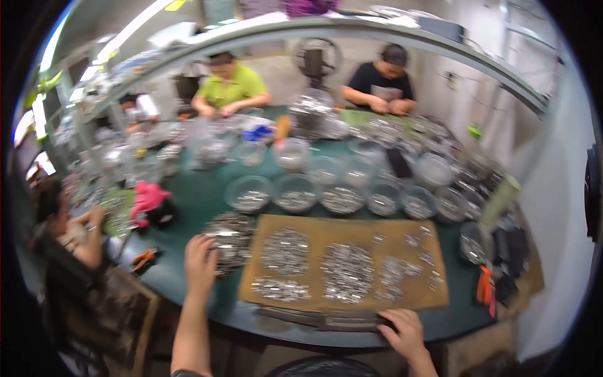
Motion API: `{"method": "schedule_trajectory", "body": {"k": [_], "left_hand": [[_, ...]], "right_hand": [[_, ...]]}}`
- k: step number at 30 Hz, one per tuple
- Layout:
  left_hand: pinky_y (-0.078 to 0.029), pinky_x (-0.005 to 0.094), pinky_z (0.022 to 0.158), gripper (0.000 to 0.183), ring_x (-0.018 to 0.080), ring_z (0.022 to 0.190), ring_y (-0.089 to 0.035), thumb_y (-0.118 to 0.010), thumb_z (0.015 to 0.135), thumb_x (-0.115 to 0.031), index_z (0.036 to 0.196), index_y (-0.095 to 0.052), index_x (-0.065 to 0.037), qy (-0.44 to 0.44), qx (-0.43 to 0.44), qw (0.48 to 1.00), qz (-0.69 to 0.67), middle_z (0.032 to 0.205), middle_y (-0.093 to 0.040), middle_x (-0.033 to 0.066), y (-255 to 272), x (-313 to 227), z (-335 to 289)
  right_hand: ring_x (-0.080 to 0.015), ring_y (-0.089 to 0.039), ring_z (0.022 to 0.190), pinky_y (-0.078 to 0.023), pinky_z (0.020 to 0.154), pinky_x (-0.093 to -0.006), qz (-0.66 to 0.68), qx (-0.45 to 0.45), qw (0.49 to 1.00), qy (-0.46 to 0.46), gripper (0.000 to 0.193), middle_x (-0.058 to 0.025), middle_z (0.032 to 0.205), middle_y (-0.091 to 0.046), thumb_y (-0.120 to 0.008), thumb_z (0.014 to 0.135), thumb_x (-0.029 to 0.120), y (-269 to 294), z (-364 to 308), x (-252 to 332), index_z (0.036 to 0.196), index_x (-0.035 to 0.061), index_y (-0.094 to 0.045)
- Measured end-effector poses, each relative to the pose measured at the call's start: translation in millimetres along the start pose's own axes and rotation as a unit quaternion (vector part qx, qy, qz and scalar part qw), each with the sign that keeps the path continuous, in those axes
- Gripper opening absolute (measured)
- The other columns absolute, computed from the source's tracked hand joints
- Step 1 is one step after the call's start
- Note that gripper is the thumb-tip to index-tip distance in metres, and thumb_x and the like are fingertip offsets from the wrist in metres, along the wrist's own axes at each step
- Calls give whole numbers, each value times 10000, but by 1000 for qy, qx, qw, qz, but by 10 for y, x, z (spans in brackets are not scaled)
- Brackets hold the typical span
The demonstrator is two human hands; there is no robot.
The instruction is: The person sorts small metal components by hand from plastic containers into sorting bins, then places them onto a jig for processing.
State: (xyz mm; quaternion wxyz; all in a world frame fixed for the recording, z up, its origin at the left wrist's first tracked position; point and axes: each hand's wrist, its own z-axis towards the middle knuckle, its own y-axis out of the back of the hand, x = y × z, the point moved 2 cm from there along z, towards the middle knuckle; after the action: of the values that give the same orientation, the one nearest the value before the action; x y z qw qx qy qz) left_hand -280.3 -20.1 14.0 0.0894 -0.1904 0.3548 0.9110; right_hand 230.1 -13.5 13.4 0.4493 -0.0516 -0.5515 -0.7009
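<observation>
At the left edge of a heap of shiny metal pieces (231, 242), my left hand (200, 254) rests with its fingers stretched out against the heap. Its fingertips are blurred. My right hand (407, 333) lies at the table's front edge, thumb and fingers apart, beside the end of a flat grey bar (352, 321); whether it touches the bar is unclear. Between my hands is a brown board (317, 229). Small silvery metal parts (347, 272) are spread on it in several patches, denser at the left and middle, looser at the right.
Clear round bowls (295, 193) of metal parts stand in rows behind the board. Orange-handled tools lie at left (146, 257) and right (483, 286). A pink object (149, 200) stands at left. Several people work around the green table (195, 188); a metal frame (326, 28) spans above.
</observation>
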Motion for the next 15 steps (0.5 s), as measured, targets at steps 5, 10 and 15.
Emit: {"method": "schedule_trajectory", "body": {"k": [5, 10, 15], "left_hand": [[-417, 496, 1104, 228, 411, 1319, -528, -671, 868, 23, 1091, -687, -23, -19, 57, 994, -87, 1221, -656, 157, -285, -879, -247], [-438, 518, 1089, 237, 430, 1284, -546, -709, 822, 29, 1038, -716, -66, -89, 142, 968, -186, 1178, -671, 133, -578, -1622, -569], [-488, 511, 1041, 265, 422, 1252, -575, -759, 786, 9, 1036, -746, -79, -130, 181, 946, -236, 1148, -695, 115, -803, -1928, -751]], "right_hand": [[-304, -691, 977, -536, 873, -397, 40, -5, 999, -9, 267, -115, 1065, -738, -791, 847, 162, -98, 261, -208, 1089, 60, -742], [-282, -704, 883, -555, 800, -385, -16, -100, 995, -25, 159, -88, 980, -744, -754, 864, 73, 133, 491, -495, 1022, 55, -743], [-270, -691, 904, -534, 809, -381, -105, -102, 989, -19, 124, -64, 973, -737, -747, 870, 96, 216, 849, -900, 993, 78, -746]]}}
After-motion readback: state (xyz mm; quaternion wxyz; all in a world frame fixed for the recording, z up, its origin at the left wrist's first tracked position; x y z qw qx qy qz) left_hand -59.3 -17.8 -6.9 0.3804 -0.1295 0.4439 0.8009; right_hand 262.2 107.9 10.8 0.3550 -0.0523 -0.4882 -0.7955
